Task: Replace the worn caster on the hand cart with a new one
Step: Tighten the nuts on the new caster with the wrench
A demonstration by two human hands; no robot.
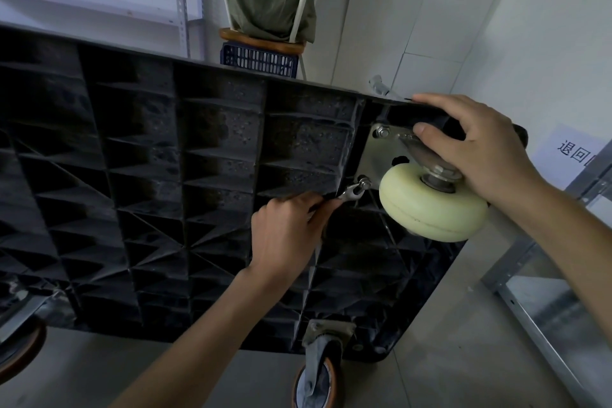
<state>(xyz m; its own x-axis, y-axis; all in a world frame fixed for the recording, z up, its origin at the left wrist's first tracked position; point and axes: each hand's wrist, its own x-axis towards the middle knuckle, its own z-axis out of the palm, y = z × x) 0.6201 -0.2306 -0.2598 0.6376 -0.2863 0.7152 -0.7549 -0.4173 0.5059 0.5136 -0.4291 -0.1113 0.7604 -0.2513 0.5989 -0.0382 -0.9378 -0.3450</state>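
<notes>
The hand cart's black ribbed underside (165,175) stands on its edge and faces me. At its upper right corner sits a caster with a cream wheel (433,205) on a shiny mounting plate (377,156). My left hand (288,235) grips a small wrench (352,190), whose head sits on the lower left bolt (364,183) of the plate. My right hand (477,149) holds the caster's fork and the cart's corner, thumb on the plate. A nut (382,132) shows at the plate's upper left.
Two worn casters with brown wheels hang at the cart's lower edge, one at the bottom middle (318,371) and one at the far left (20,344). A metal shelf frame (530,301) stands to the right. Behind the cart are a blue crate (258,60) and a white rack.
</notes>
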